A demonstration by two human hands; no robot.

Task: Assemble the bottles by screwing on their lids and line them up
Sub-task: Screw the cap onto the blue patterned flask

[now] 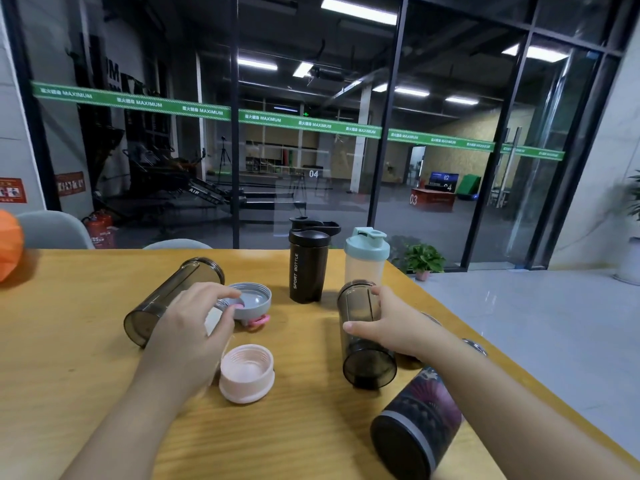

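Right, R hand (394, 327) grips smoky bottle (363, 334) nr table edge (485, 344).

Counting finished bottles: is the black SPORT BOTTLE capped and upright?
Yes. The black SPORT BOTTLE stands upright on the table with its black lid on.

Two bare, sleeveless forearms (138, 403)

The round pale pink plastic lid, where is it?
In the head view, the pale pink lid lies open side up on the wooden table, beside the left forearm.
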